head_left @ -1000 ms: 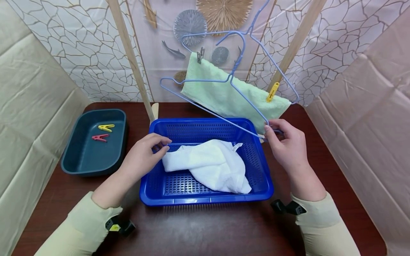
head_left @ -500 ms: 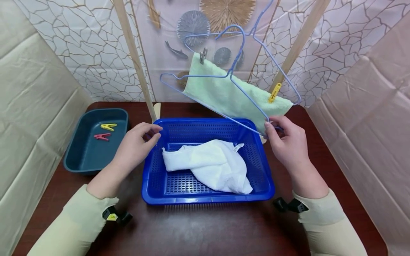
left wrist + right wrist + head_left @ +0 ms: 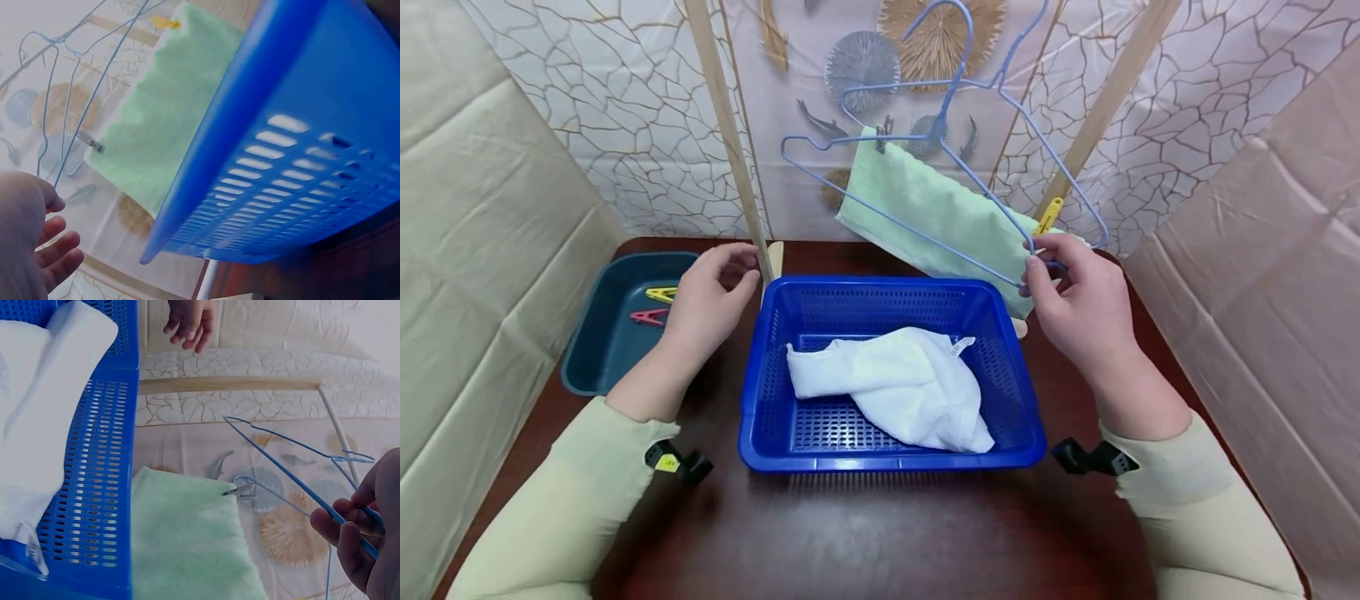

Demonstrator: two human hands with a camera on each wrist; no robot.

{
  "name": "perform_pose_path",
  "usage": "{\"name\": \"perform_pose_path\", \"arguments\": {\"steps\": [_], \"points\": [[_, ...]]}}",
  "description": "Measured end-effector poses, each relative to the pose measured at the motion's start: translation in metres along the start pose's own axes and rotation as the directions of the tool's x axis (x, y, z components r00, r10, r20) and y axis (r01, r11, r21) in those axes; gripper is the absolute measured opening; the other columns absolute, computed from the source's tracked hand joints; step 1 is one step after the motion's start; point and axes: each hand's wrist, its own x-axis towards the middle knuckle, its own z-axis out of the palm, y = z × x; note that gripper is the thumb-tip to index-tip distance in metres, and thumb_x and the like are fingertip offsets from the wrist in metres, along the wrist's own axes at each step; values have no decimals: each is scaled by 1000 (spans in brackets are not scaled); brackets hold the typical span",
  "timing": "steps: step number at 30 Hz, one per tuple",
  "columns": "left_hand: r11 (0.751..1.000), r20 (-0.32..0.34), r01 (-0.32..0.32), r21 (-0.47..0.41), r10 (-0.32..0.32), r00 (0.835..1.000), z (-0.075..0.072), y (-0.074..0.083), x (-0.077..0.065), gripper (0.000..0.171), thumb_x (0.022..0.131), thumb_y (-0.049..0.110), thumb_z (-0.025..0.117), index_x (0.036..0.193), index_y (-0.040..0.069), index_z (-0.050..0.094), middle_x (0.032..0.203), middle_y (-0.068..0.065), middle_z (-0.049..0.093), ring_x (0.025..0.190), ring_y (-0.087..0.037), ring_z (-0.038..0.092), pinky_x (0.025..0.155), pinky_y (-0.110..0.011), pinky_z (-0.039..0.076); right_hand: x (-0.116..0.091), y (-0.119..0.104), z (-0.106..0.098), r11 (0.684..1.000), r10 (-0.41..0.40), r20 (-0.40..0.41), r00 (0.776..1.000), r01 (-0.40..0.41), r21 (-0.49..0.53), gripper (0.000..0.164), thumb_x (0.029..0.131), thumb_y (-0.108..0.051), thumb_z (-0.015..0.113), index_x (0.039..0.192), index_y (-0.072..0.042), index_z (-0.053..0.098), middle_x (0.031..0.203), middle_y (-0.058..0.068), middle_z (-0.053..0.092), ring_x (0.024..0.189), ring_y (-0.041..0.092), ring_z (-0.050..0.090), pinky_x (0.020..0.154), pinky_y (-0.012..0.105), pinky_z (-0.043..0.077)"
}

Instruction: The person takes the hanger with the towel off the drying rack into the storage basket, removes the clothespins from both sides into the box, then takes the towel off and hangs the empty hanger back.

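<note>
My right hand (image 3: 1086, 304) pinches the lower right corner of a blue wire hanger (image 3: 917, 233), which it holds up above the far side of the basket. The right wrist view shows the fingers (image 3: 353, 544) curled round the hanger's wire. My left hand (image 3: 707, 296) is raised left of the basket, its fingers loosely bent with nothing in them. A crumpled white towel (image 3: 902, 379) with a small tag lies in the blue plastic basket (image 3: 891, 462). Behind, a light green towel (image 3: 925, 200) hangs from a second blue hanger (image 3: 1052, 150), clipped by a yellow clothespin (image 3: 1048, 215) and a grey clip (image 3: 883, 133).
At the left stands a dark teal tub (image 3: 587, 367) holding a yellow clothespin (image 3: 660, 294) and a red clothespin (image 3: 649, 317), partly behind my left hand. Wooden posts (image 3: 726, 125) rise at the back left and back right (image 3: 1105, 108). Fabric walls surround the dark table (image 3: 880, 533).
My right hand has lifted the held hanger upward, its hook now higher. The left hand has moved up and left, away from the white towel and toward the tub.
</note>
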Motion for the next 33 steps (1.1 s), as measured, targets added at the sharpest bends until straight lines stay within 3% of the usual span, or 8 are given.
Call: {"name": "perform_pose_path", "arguments": {"steps": [8, 17, 25, 33], "points": [[994, -56, 74, -79, -79, 995, 0, 1, 28, 46, 93, 30, 54, 136, 24, 42, 126, -1, 52, 107, -13, 54, 89, -32, 48, 24, -15, -5, 1000, -2, 42, 999, 1, 21, 26, 92, -25, 51, 108, -7, 61, 82, 4, 67, 60, -11, 54, 55, 7, 42], [969, -74, 118, -217, -137, 988, 1, 6, 59, 57, 92, 27, 56, 142, 29, 29, 135, 1, 43, 119, -11, 48, 98, -30, 42, 51, -30, -4, 1000, 13, 52, 999, -14, 11, 29, 91, -28, 46, 110, -12, 61, 85, 1, 69, 60, -8, 56, 53, 14, 41], [970, -74, 127, -208, -145, 987, 3, 14, 79, 64, 92, 30, 54, 144, 39, 18, 142, 6, 36, 125, -9, 42, 94, -32, 46, 72, -39, 5, 1000, 11, 42, 999, -10, -24, 30, 91, -31, 44, 111, -15, 61, 87, -2, 68, 61, -10, 55, 54, 18, 40], [971, -71, 116, -209, -133, 989, -2, 17, 89, 68, 93, 30, 52, 142, 48, 8, 143, 9, 35, 124, -9, 43, 93, -34, 46, 83, -44, 17, 1000, 24, 81, 996, -23, -10, 32, 92, -31, 43, 115, -17, 60, 92, -2, 68, 63, -4, 58, 56, 16, 43]]}}
